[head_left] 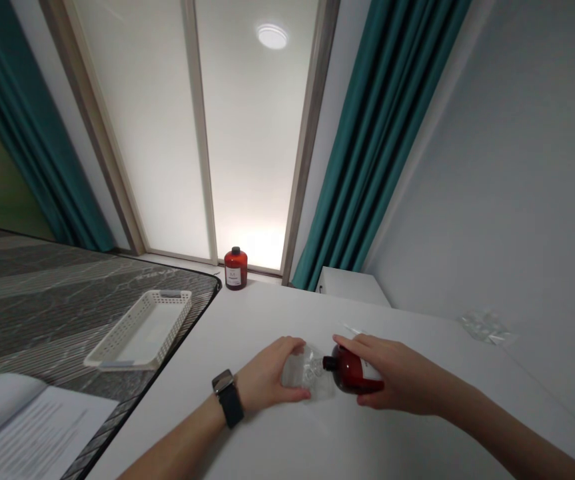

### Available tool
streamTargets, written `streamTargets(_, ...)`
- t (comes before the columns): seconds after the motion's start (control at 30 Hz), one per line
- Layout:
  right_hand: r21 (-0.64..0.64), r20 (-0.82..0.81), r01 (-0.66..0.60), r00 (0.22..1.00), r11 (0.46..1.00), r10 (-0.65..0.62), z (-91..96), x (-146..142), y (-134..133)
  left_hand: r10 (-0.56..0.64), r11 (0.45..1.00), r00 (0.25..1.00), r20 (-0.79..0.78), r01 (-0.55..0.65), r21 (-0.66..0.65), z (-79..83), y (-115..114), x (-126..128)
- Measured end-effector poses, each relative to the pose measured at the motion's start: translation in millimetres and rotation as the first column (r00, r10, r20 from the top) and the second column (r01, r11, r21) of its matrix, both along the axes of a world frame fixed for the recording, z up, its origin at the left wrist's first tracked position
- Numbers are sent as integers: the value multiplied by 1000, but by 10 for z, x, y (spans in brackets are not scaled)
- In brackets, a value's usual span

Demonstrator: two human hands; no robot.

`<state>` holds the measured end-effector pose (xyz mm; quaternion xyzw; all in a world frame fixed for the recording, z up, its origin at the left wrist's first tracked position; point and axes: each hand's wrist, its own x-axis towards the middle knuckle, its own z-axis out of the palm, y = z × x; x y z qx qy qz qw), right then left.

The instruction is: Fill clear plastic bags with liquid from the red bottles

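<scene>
My right hand (392,373) grips a dark red-brown bottle (352,373) with a black neck and a white label. The bottle lies on its side, its neck pointing left. My left hand (272,373), with a dark watch on its wrist, curls round a clear plastic piece (312,373) in front of that neck. Whether this see-through piece is a bag or a container, I cannot tell. Both hands are low over the white table (287,313). At the table's far edge stands a second red-brown bottle (236,269), upright, with a black cap and a white label.
Left of the white table, a white plastic basket (140,363) sits on a dark patterned surface (92,280). An open book (42,427) lies nearer. Crumpled clear plastic (487,327) rests at the right by the wall. A white cabinet (352,285) stands behind the table.
</scene>
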<state>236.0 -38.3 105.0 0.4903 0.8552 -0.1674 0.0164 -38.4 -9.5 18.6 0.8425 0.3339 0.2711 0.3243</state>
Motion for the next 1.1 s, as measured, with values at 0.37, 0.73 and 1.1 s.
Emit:
streamTargets(0.37,3,-8,-7,1000,1000,7,6,-4,2,-6,1000,1000,0,6,-5,-7,3,-3)
streamTargets(0.73,-4,12,6,1000,1000,-6,12,-10,0,6,1000,1000,-8,-6,0,7,-7,11)
streamTargets(1.1,6,12,-12,1000,1000,11,38,-17,1,3,1000,1000,1,-3,8,-33,0,3)
